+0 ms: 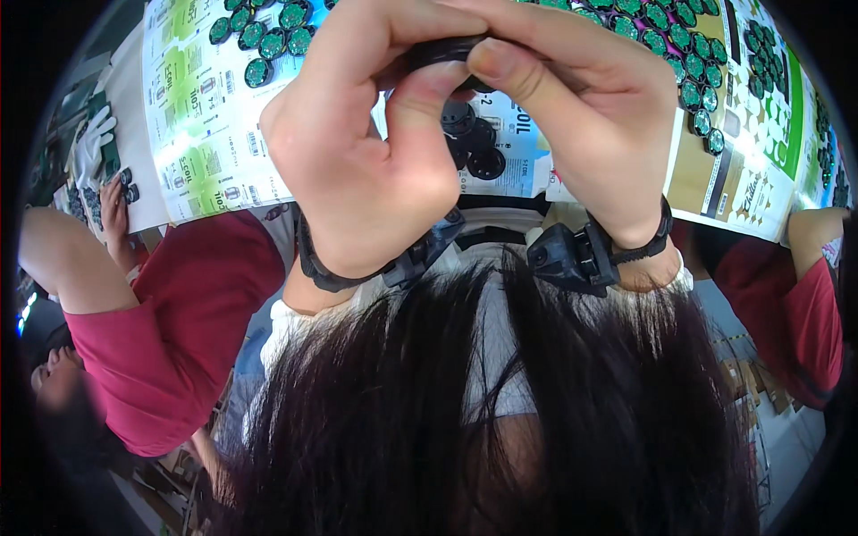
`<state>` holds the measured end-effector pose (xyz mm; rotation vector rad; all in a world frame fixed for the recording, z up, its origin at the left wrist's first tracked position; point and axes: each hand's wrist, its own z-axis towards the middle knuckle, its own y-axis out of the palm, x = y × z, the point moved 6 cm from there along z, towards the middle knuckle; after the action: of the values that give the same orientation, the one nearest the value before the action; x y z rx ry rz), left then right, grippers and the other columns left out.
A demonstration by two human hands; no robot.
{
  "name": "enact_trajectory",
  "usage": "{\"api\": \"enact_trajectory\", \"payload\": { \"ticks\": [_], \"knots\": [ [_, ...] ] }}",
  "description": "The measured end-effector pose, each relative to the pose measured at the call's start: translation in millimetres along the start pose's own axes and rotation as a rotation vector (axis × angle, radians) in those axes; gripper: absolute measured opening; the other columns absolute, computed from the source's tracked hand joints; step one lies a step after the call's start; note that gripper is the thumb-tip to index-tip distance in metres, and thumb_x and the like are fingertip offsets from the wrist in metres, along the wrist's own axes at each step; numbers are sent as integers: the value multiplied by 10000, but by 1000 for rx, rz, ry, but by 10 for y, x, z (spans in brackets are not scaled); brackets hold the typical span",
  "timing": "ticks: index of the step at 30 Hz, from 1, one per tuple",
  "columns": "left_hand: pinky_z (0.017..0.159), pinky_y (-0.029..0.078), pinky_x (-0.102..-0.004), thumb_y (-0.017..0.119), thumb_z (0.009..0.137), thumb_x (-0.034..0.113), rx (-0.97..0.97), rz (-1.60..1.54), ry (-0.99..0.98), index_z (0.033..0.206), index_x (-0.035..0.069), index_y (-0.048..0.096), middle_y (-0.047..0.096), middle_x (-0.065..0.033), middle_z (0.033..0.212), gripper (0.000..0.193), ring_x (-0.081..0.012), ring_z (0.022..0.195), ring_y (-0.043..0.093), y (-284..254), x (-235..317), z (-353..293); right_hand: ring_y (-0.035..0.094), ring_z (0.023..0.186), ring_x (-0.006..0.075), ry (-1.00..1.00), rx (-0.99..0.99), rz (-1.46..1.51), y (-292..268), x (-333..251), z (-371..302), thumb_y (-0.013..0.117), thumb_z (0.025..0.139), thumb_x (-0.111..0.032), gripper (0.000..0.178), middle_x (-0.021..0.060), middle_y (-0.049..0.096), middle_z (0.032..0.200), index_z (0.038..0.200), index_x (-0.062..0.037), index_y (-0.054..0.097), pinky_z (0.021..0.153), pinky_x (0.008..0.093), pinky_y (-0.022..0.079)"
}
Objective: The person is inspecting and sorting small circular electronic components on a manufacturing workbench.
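Note:
Close in front of me, a black round part [438, 54] is pinched between both hands, with my fingers covering most of it. My left hand [362, 134] is closed on its left side, thumb pressed to the near edge. On the other side my right hand [585, 112] grips it, thumb and curled fingers against the rim. Whether it carries a green board like the others cannot be seen. Below the hands, several plain black round pieces [485, 163] lie in a small cluster on the printed sheet covering the table.
Round black housings with green circuit boards [273, 43] lie at the far left; a larger group [693, 67] spreads at the far right. Co-workers in red sit on both sides, the left one [179, 330] near a white glove [92, 143]. Black strapped devices [572, 257] sit on my wrists.

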<state>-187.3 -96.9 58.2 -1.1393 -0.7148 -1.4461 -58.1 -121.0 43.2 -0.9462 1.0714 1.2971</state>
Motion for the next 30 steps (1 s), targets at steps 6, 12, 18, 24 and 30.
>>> {"api": "enact_trajectory", "payload": {
  "ticks": [6, 12, 18, 24, 30],
  "knots": [
    [807, 489, -256, 494, 836, -137, -72, 84, 241, 1023, -110, 534, 629, -161, 976, 193, -171, 888, 611, -91, 8, 13, 666, 796, 218, -107, -13, -64, 17, -36, 49, 651, 808, 3, 284, 161, 667, 985, 1088, 42, 621, 714, 263, 517],
    [833, 492, -302, 436, 919, -27, -86, -1, -140, 1127, -81, 498, 614, -210, 1061, 224, -230, 927, 616, -232, -143, 99, 637, 817, 200, -271, -14, -489, -121, -6, 65, 694, 771, -21, 353, 124, 614, 1073, 1115, -9, 616, 698, 273, 512],
    [891, 456, -286, 489, 899, -21, 33, 725, -320, 1184, -20, 575, 626, -122, 1112, 298, -187, 1008, 604, -1321, -743, -218, 595, 824, 261, -49, -293, -875, -139, 496, -114, 707, 729, -89, 367, 73, 559, 1016, 1074, -71, 583, 688, 339, 491],
    [928, 437, -387, 491, 862, -19, -108, 1085, -131, 1267, 38, 510, 475, -250, 1282, 410, -384, 1140, 502, -1303, -852, -460, 603, 833, 306, -161, -399, -966, -10, 531, -66, 644, 697, 33, 239, 117, 526, 893, 897, -24, 525, 671, 374, 497],
    [894, 441, -377, 570, 837, 13, -169, 908, 39, 1194, 64, 578, 570, -187, 1136, 360, -313, 1091, 528, -499, -429, -56, 596, 794, 330, -80, -430, -919, -120, 547, -80, 636, 706, 30, 259, 116, 538, 894, 934, -35, 531, 661, 393, 488]
  ]
}}
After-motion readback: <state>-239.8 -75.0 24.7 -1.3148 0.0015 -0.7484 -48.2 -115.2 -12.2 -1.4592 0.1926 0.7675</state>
